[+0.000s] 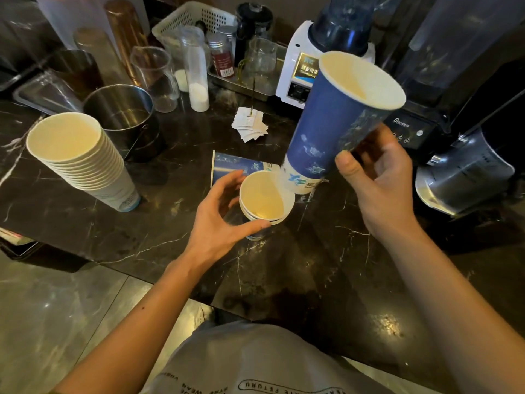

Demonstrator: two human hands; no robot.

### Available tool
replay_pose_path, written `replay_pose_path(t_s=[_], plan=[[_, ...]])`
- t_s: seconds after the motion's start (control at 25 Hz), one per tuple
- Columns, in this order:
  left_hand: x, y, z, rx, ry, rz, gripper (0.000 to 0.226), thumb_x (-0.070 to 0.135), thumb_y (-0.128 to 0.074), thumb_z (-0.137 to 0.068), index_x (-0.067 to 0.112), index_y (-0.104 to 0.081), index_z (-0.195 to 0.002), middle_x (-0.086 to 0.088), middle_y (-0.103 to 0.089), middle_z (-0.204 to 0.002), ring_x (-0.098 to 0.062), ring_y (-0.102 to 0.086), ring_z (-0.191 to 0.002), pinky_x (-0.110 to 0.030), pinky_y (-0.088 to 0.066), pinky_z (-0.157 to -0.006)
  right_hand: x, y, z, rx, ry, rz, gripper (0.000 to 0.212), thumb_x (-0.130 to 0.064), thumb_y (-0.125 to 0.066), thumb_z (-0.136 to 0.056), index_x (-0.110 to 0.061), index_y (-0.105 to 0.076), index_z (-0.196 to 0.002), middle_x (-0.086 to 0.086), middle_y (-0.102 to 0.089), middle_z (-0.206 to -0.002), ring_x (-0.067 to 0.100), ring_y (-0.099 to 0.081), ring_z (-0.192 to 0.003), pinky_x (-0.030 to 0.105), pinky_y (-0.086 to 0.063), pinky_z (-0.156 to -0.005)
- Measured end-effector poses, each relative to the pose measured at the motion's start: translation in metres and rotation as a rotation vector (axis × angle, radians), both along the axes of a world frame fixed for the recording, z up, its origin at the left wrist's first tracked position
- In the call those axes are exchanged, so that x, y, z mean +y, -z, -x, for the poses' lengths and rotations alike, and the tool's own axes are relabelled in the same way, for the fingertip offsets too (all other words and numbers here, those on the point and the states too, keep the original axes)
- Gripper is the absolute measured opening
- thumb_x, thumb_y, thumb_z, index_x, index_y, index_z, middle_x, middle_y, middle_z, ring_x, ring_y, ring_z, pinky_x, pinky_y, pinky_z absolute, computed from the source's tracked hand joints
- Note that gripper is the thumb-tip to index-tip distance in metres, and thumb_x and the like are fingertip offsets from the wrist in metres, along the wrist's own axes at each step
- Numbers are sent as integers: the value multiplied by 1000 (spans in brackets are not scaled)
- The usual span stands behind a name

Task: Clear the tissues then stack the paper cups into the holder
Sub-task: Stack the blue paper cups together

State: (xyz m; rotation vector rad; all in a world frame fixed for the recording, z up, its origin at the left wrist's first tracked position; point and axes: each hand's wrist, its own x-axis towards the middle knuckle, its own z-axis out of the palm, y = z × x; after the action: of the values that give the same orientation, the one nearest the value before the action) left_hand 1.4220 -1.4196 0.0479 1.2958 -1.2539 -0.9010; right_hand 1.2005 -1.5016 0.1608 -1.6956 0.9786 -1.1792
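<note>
My right hand point(377, 177) grips a tall blue paper cup point(335, 120) near its rim, tilted with its mouth up and to the right and its white base close to the counter. My left hand point(218, 217) curls around a short stack of nested paper cups point(264, 197) standing on the dark marble counter point(312, 251). Another blue cup point(238, 166) lies on its side just behind that stack. A tall leaning stack of white cups point(82, 157) stands at the left. No tissues are in sight, only a pile of small white paper slips point(250, 125).
A steel bucket point(122, 115) stands behind the white stack. Clear glasses, jars and a white basket point(193, 21) crowd the back. A white blender base point(298, 66), a black blender point(412, 129) and a steel pitcher point(466, 172) line the right side.
</note>
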Motion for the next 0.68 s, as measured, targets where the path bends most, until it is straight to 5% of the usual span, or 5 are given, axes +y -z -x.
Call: replay_pose_path(t_s=[0.12,0.24,0.48,0.6,0.68], plan=[[0,1,-3,22,19,-1,89,18,-90,-66,13,-44,-143,1,-56,-138,-12,-55,-129,-32,-46,-107,13,9,-19,11,-74,-57,55,-10,-68,-88,-4,-42,-137,-3,-56,-129,-3,-54,-120,10,-46,-89],[-1,0,-4,49,44,1,88,19,-91,-67,12,-46,-142,0,-58,-137,-14,-56,-129,-34,-47,-107,21,31,-24,124,-134,-131,64,-14,-72,-83,-15,-40,-139,6,-52,-133,1,-52,-123,14,-46,-93],[-4,-2,-2,89,15,-4,77,33,-90,-63,37,-53,-130,7,-59,-133,-11,-55,-129,-32,-48,-106,21,60,-22,477,-240,-75,61,-33,-71,-86,-36,-40,-139,-21,-42,-135,-14,-38,-126,3,-31,-99],[-6,-1,1,65,28,3,75,35,-89,-65,36,-53,-131,10,-56,-135,-9,-53,-130,-31,-48,-106,20,62,-14,388,-262,-158,58,-40,-67,-84,-46,-41,-136,-16,-39,-144,-2,-38,-134,16,-34,-108],[-7,1,2,42,36,4,81,39,-89,-63,32,-50,-135,13,-53,-137,-8,-51,-131,-30,-47,-106,21,63,-11,343,-284,-248,72,-51,-68,-82,-37,-37,-146,-19,-42,-147,-1,-38,-136,21,-37,-108]])
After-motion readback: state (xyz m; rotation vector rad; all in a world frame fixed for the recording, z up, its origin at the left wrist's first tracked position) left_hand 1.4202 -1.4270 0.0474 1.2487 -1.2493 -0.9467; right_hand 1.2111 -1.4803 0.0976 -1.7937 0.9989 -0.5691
